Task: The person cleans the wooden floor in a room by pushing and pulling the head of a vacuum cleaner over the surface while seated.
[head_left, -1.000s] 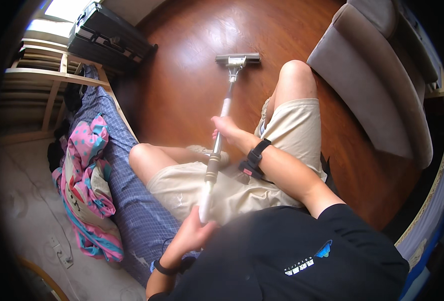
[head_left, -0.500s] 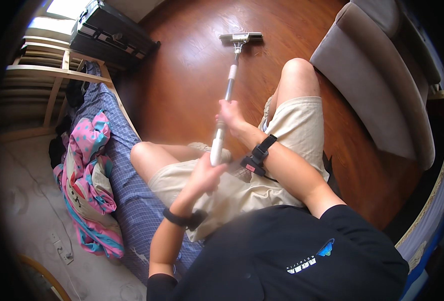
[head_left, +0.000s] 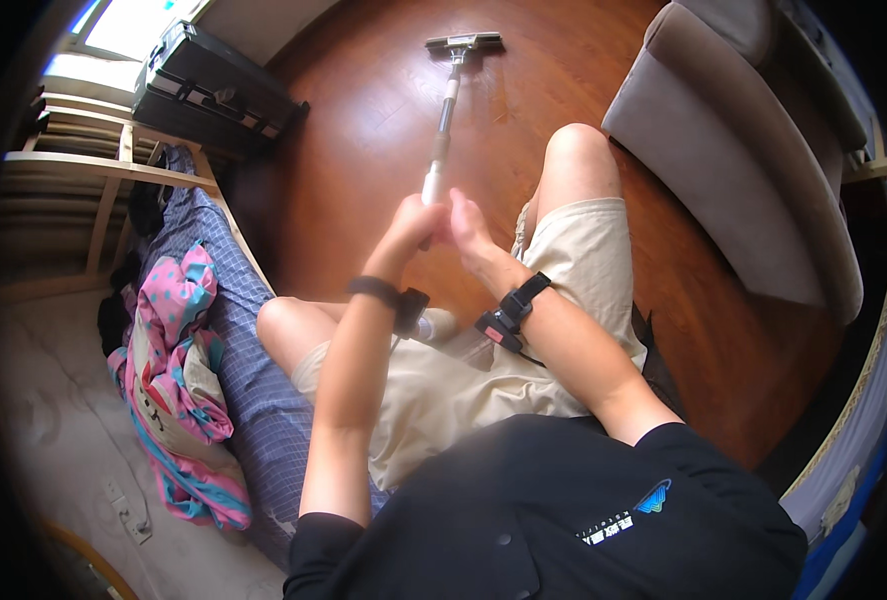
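The mop (head_left: pixel 444 128) has slid farther from the body; its flat head (head_left: pixel 463 42) now rests on the brown floor (head_left: pixel 363 200) at twelve o'clock, near the upper edge of the view, with the pole running down from it toward the centre. The left hand (head_left: pixel 415 224) has travelled up from the lap, at about seven o'clock, to just above the centre, and is clamped round the white grip; the right hand (head_left: pixel 469 224), once well ahead of it on the pole, is now right beside it, so the two look together; whether the right hand's fingers close on the mop or only lie against it, I cannot tell. With both hands at the near end, the stroke seems close to full reach; the head is probably working the far part of the floor. A dark suitcase (head_left: pixel 213 95) stands between ten and eleven o'clock; a grey sofa (head_left: pixel 713 170) sits at two; a pink blanket (head_left: pixel 173 375) lies on the blue sheet (head_left: pixel 265 405) toward eight.
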Motion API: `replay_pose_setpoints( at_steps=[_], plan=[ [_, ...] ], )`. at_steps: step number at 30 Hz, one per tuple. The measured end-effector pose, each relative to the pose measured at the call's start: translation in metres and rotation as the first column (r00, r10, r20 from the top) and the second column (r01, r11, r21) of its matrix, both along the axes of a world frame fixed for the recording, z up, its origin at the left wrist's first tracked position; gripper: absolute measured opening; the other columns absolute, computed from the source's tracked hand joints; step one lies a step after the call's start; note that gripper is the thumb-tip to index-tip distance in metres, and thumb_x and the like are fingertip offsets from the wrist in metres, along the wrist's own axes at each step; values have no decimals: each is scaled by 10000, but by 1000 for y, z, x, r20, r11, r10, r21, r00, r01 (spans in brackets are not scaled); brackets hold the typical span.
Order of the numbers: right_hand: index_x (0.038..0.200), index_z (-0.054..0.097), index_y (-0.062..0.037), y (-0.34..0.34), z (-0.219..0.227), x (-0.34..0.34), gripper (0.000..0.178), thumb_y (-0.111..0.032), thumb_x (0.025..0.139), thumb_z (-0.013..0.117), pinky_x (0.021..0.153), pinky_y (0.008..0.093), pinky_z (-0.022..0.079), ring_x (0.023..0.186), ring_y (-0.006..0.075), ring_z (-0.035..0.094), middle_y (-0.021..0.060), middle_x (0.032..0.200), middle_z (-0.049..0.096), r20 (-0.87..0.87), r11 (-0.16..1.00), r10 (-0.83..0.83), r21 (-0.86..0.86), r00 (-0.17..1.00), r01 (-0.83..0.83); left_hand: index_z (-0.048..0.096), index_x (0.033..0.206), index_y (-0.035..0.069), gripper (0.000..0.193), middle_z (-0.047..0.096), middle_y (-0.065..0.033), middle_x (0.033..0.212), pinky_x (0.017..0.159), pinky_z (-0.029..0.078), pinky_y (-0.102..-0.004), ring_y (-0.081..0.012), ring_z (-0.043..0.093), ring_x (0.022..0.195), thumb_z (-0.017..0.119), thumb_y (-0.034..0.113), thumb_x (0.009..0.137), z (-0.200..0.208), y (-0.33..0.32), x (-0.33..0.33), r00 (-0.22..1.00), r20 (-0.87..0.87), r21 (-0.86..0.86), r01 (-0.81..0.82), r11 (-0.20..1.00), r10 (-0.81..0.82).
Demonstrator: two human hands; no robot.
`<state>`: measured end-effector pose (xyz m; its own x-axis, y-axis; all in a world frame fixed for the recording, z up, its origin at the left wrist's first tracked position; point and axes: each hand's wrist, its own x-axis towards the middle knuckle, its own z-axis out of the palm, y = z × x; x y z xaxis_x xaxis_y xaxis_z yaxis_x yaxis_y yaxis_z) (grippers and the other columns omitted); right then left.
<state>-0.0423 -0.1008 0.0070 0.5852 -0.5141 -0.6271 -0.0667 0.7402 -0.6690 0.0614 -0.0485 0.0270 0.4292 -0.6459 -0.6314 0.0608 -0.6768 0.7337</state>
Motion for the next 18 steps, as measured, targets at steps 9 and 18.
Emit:
replay_pose_setpoints(
  at_steps=[9, 18],
  plan=[
    [875, 635, -17, 12, -15, 15, 365, -355, 922, 505, 612, 358, 429, 669, 182, 576, 74, 755, 616, -175, 988, 102, -100, 979, -121, 524, 927, -46, 227, 541, -63, 572, 358, 400, -307, -161, 530, 414, 586, 149, 830, 42, 85, -58, 994, 45, 61, 92, 994, -95],
    [1077, 482, 68, 19, -46, 18, 386, -290, 941, 533, 568, 359, 524, 559, 198, 569, 105, 723, 547, -182, 992, 128, 24, 975, -126, 396, 1198, -65, 437, 510, -39, 595, 351, 390, -277, -120, 490, 390, 612, 146, 882, 148, 207, -119, 988, -48, 263, 152, 953, -145]
  ],
)
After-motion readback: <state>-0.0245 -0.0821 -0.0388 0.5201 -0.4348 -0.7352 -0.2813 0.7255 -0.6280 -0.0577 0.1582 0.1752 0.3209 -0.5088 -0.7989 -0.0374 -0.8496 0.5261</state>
